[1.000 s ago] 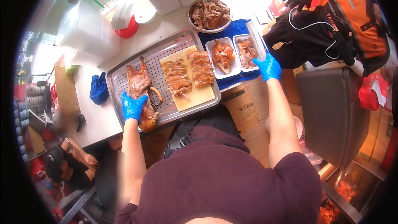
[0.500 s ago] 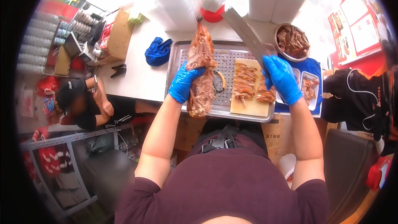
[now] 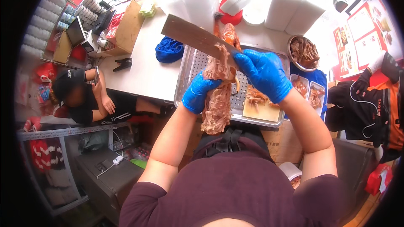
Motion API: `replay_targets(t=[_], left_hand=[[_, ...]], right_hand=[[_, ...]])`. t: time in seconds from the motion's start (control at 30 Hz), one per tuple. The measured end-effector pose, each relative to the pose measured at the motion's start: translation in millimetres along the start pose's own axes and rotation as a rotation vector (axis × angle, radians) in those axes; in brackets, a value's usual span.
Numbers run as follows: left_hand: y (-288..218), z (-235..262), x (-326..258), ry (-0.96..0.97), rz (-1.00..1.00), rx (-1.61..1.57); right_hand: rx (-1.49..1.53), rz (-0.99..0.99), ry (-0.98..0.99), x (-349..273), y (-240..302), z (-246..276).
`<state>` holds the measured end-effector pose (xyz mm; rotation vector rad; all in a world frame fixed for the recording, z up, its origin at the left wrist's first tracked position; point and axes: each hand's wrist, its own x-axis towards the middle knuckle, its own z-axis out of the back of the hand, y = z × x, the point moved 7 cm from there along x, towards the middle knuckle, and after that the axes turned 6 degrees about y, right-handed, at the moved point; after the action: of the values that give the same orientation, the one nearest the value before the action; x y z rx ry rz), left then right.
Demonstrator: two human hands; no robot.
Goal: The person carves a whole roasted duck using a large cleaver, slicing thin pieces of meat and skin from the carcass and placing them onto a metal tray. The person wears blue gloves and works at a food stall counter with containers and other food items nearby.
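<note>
My left hand (image 3: 198,93), in a blue glove, grips a long piece of browned roast meat (image 3: 216,115) around its middle. Its lower end juts past the front edge of a perforated metal tray (image 3: 196,64). In my right hand (image 3: 267,75), also gloved in blue, is a large cleaver (image 3: 189,38). The broad blade slants up to the left, across the upper part of the meat; whether it touches cannot be told. Sliced meat (image 3: 255,96) lies on a pale cutting board (image 3: 257,112) in the tray, partly hidden by my right hand.
Beyond the tray's right side stand a round metal bowl (image 3: 291,54) of meat and white trays (image 3: 323,94) of pieces. A blue cloth (image 3: 169,51) lies to the left. One person (image 3: 94,101) leans at the left; another (image 3: 360,105) is at the right.
The cleaver has swung left from above the board to over the roast meat, with my right hand. My left hand keeps its hold; meat and hand sit slightly nearer me.
</note>
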<state>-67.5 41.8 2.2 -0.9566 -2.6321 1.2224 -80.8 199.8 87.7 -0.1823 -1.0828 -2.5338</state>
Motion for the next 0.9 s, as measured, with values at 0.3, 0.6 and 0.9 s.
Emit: replay_targets(t=[0.3,0.6,0.9], left_hand=[[0.6,1.5,13.8,-0.088,-0.01,0.277],[-3.6,70.7,25.9,-0.309,-0.125,0.262],[1.9,65.9,24.4,-0.334,-0.104,0.541]], right_hand=[[-0.039,-0.257,-0.052,3.3,-1.3,7.3],[0.106,-0.596,-0.458,-141.2,-119.0,51.0],[-0.374,-1.161,-0.387,-354.6,-276.0,97.5]])
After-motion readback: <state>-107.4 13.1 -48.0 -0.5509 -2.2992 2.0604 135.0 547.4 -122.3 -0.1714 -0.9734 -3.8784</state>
